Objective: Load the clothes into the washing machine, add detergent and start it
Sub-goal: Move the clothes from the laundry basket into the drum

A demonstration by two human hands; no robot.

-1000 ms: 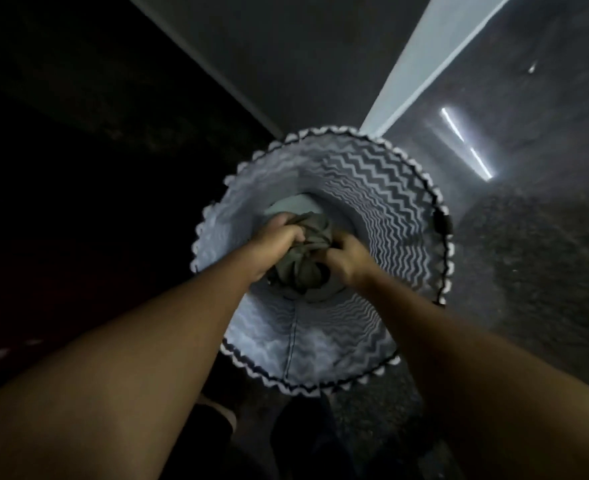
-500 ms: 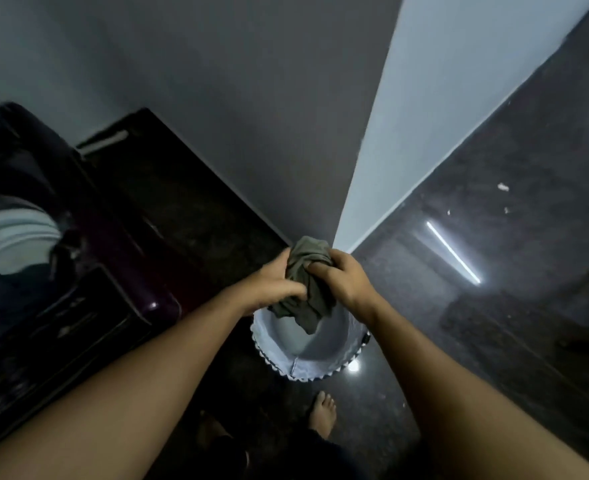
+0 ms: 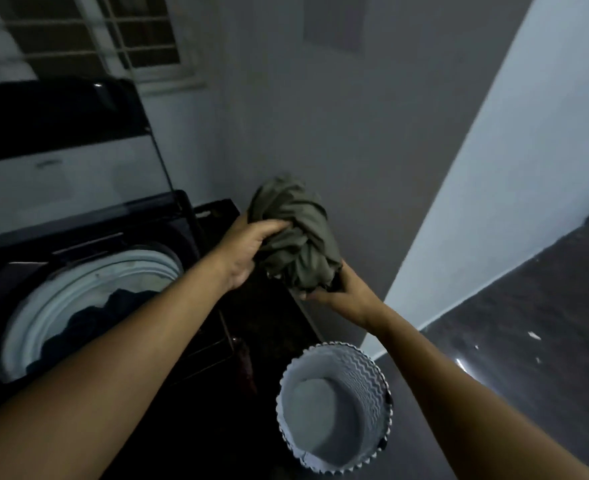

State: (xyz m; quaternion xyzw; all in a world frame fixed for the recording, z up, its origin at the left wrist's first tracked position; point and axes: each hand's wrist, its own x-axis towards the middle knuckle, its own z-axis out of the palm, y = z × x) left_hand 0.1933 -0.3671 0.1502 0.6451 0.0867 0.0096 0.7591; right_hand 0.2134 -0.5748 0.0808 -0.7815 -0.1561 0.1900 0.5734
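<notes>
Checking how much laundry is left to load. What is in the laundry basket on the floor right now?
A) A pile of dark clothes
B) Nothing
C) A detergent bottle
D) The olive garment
B: the basket shows only its bare bottom; both hands hold the olive garment above it.

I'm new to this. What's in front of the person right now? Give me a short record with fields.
left hand: gripping the olive garment from the left side
right hand: holding the garment from below
olive garment: bunched, held in the air
washing machine: lid up, dark clothes already in the drum
laundry basket: on the floor, looks empty
place: corner by a grey wall
</notes>
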